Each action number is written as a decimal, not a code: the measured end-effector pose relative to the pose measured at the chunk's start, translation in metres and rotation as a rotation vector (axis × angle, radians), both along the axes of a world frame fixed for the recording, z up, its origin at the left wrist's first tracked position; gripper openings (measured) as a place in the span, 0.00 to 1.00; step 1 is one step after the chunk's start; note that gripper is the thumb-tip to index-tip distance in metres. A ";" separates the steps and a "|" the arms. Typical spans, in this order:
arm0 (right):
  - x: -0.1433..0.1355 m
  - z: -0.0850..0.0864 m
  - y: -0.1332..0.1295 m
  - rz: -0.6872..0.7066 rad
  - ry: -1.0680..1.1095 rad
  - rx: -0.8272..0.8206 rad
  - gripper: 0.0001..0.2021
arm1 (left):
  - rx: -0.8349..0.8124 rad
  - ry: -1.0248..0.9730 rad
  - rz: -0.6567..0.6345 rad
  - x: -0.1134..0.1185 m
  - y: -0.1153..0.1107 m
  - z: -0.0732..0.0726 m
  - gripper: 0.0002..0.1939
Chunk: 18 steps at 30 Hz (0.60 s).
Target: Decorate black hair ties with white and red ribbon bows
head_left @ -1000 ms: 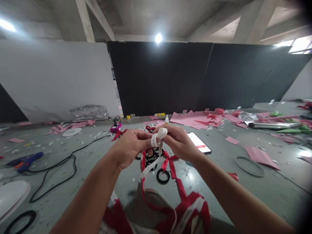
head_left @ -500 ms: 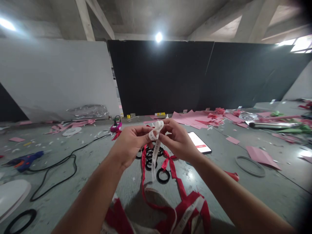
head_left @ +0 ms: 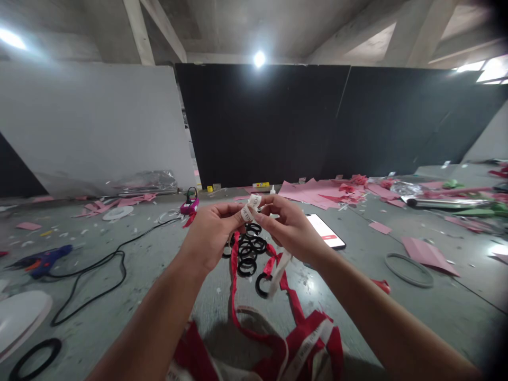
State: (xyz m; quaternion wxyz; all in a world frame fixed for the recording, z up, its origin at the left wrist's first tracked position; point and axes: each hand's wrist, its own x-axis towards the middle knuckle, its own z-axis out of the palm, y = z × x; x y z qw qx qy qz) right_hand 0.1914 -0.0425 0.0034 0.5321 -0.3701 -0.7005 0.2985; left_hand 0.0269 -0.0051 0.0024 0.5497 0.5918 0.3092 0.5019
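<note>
Between my two hands is a white printed ribbon point(head_left: 246, 214), looped at the fingertips. My left hand point(head_left: 210, 233) pinches the loop's left side. Thumb and fingers of my right hand point(head_left: 291, 225) close on its right side, and a loose white tail point(head_left: 279, 272) hangs below that hand. Beneath them several black rings point(head_left: 246, 266) lie in a cluster on the grey table point(head_left: 159, 296). A red ribbon point(head_left: 235, 286) runs down past the rings, and a small red bow point(head_left: 273, 260) sits by one ring. Red fabric with white printed ribbon point(head_left: 305, 344) is heaped nearest me.
A phone point(head_left: 325, 233) lies right of my right hand. At the left are a blue glue gun point(head_left: 47, 260) with a black cord, white discs point(head_left: 24, 323) and a black ring point(head_left: 35, 360). Pink paper point(head_left: 309, 193), a grey hoop point(head_left: 408, 271) and a foil roll point(head_left: 444, 203) lie rightward.
The ribbon loop between my fingers has become smaller and tighter. Its hanging tail has swung from the middle to the right, below my right hand.
</note>
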 end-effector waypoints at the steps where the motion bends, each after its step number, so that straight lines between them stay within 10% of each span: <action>1: 0.002 0.001 0.000 -0.011 -0.044 0.028 0.10 | -0.007 -0.014 0.008 0.001 0.000 0.000 0.14; 8: 0.011 0.006 0.000 -0.225 -0.294 0.166 0.10 | -0.029 -0.058 0.091 0.002 0.000 0.003 0.12; 18: 0.006 0.008 -0.002 -0.053 -0.039 -0.070 0.11 | 0.269 0.272 0.286 -0.001 -0.010 0.010 0.16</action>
